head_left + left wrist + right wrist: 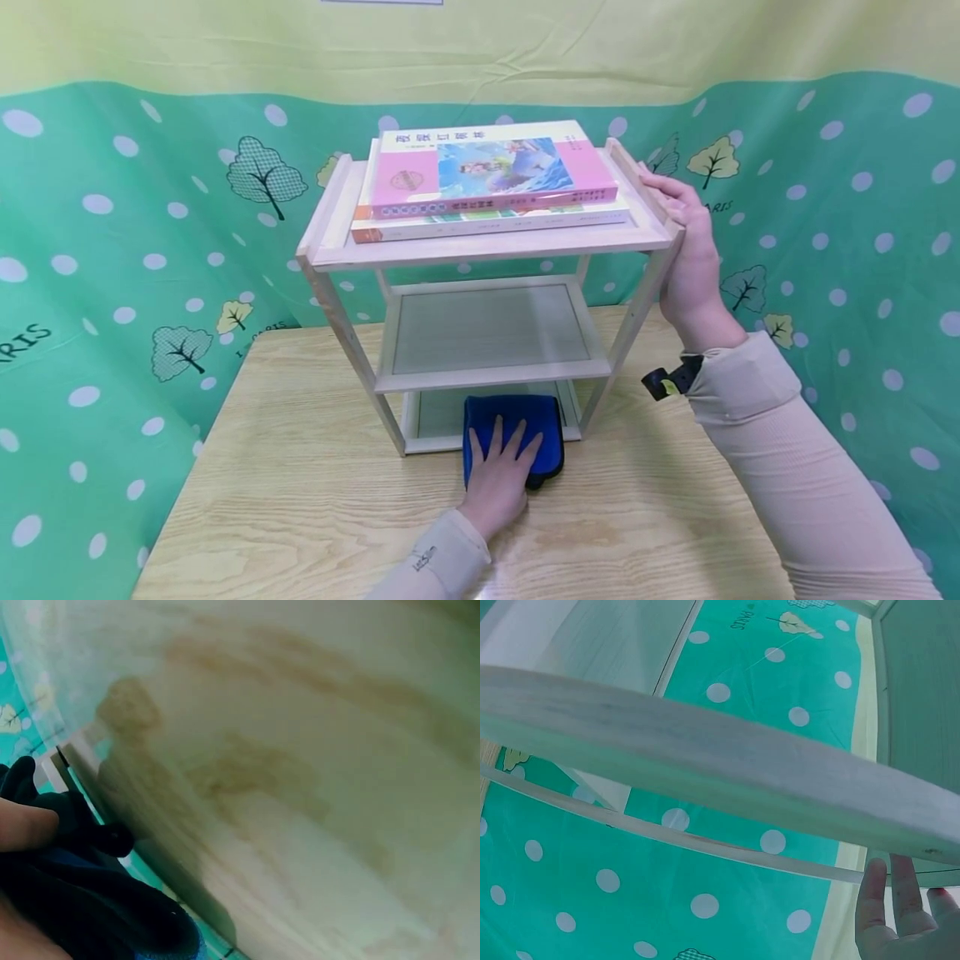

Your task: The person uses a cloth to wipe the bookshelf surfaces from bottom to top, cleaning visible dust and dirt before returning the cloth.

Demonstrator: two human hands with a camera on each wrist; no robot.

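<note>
My left hand (498, 483) lies with spread fingers over a blue fabric case (551, 446) with black edging, at the front of the lowest tier of a pale wooden shelf rack (491, 372). In the left wrist view, dark folds of the case (150, 907) show between the thumb and the rest of the hand. Its back part sits beneath the middle tier, and its front juts out over the table. Up at the rack's right end, my right hand (693, 250) grips the top side rail. Its fingertips (874, 874) show at the wood in the right wrist view.
Two books, a pink-covered one (405, 179) over a white-edged one (495, 230), lie stacked on the top tier. The rack stands on a wood-grain table (300, 500). A green dotted curtain (97, 250) hangs close behind and on both sides.
</note>
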